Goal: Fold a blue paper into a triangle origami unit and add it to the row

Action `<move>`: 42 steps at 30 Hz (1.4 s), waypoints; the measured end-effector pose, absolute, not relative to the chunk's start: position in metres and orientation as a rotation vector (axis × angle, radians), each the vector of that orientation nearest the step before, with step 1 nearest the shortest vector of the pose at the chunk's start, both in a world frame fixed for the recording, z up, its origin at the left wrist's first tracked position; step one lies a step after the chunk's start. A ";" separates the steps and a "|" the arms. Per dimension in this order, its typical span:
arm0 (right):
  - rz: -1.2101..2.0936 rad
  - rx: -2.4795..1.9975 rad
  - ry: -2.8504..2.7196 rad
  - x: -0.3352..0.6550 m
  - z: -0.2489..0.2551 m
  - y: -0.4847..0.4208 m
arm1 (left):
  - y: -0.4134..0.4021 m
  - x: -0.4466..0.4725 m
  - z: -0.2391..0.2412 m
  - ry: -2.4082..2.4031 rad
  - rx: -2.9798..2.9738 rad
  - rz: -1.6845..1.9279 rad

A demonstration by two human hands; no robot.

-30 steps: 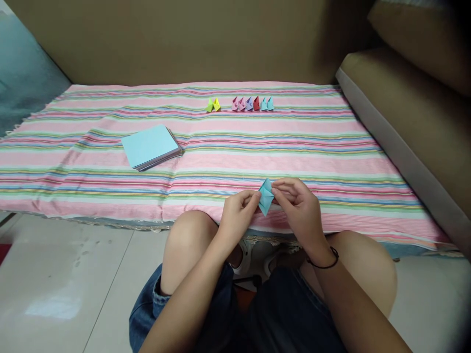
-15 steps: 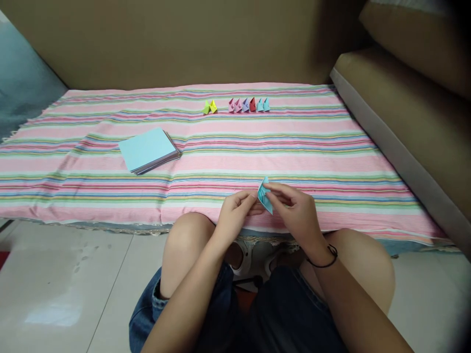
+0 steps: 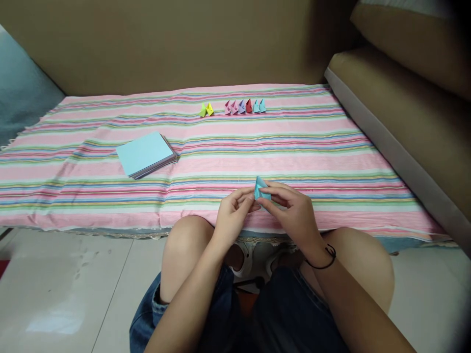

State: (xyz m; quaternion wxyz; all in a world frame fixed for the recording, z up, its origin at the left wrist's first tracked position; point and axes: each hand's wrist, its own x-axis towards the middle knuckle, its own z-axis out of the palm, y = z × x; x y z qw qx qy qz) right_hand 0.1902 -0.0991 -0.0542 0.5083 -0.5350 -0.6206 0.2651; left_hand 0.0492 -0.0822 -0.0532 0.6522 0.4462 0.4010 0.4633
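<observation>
A small piece of folded light-blue paper [image 3: 258, 185] is held between both hands, just above the front part of the striped cloth. My left hand [image 3: 235, 206] pinches its left edge with thumb and fingers. From the right, my right hand [image 3: 292, 206] grips it, thumb below and fingers across its face. The paper stands with a pointed tip upward; its lower part is partly covered by my fingers.
Striped cloth [image 3: 206, 166] covers the seat. A stack of coloured paper [image 3: 145, 154] lies to the left. Small yellow folded papers [image 3: 206, 110] and a row of pink, purple, red and blue ones [image 3: 242, 107] stand at the back. Brown cushions [image 3: 390, 113] border the right side.
The folded paper has been turned, so its shape now looks shorter and more triangular. My right fingers have shifted across its face. The view has moved slightly.
</observation>
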 end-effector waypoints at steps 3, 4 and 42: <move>0.617 -1.282 -1.533 0.189 -0.053 -0.099 | -0.082 0.051 -0.055 0.928 1.070 1.077; 0.594 -1.284 -1.551 0.189 -0.053 -0.099 | -0.082 0.051 -0.056 0.926 1.085 1.088; 0.547 -1.193 -1.967 0.199 -0.062 -0.089 | -0.074 0.034 -0.055 1.040 1.386 0.920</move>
